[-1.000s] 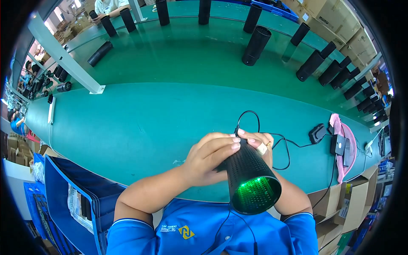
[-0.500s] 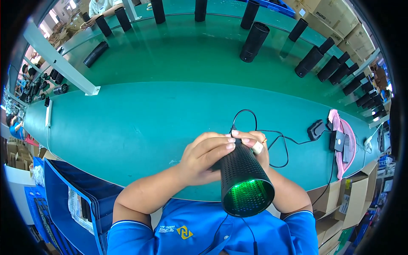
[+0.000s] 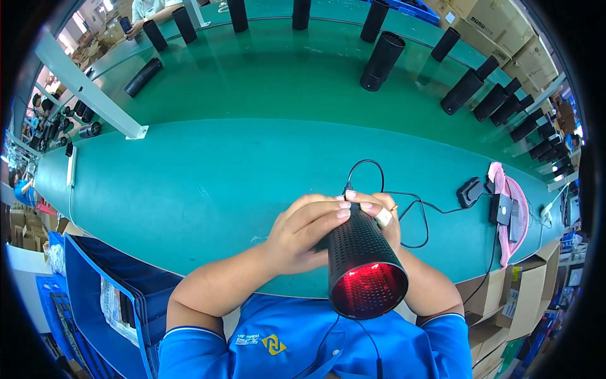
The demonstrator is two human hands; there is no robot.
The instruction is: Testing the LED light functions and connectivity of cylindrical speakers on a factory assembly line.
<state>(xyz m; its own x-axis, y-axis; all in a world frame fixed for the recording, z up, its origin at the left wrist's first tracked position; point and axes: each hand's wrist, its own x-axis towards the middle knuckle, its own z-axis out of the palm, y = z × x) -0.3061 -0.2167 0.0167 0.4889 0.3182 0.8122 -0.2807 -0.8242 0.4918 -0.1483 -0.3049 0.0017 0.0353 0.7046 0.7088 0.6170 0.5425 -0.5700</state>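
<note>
Stretching across the view is the green table [image 3: 189,183], above whose near edge a black perforated cylinder [image 3: 360,252] is glowing red inside, the left hand [image 3: 306,230] clamping its side, the right hand [image 3: 382,211] gripping behind it, black cable [image 3: 413,205] trailing right

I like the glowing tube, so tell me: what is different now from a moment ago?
The light inside the black perforated cylinder turned from green to red. Both hands kept their hold: the left hand wraps its side and the right hand stays behind it near the thin black cable. The cylinder barely shifted above the green table.
</note>
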